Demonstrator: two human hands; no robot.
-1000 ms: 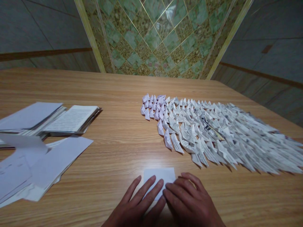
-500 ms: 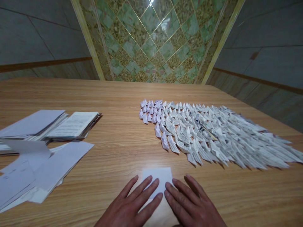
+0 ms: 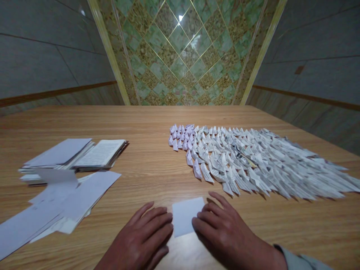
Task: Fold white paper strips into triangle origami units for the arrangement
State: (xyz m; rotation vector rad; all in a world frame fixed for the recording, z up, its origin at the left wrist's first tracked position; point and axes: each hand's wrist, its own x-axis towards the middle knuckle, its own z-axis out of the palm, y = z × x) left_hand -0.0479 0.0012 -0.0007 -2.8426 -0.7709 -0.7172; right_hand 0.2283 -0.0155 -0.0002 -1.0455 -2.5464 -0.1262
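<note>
A small white folded-looking piece of paper (image 3: 184,215) lies on the table in front of me, turned slightly askew. My left hand (image 3: 140,236) rests beside its left edge with fingers stretched out and thumb apart, holding nothing. At the right edge of the paper, my right hand (image 3: 222,225) has its fingers bent over the border and the little finger raised away. Its thumb is hidden beneath the hand. Beyond the hands, rows of folded paper boats (image 3: 225,153) stand close together, lilac ones at the left end and white printed ones further right.
On the left of the wooden table (image 3: 140,150) lie loose white sheets (image 3: 92,191). Behind them sit a stack of paper (image 3: 59,152) and an adjoining pile with a printed page (image 3: 99,152) on top. A tiled wall (image 3: 180,56) rises past the far edge.
My hands have drawn apart from lying flat over the paper to its two sides, and the right fingers have bent. The paper has turned slightly. The view has tilted up.
</note>
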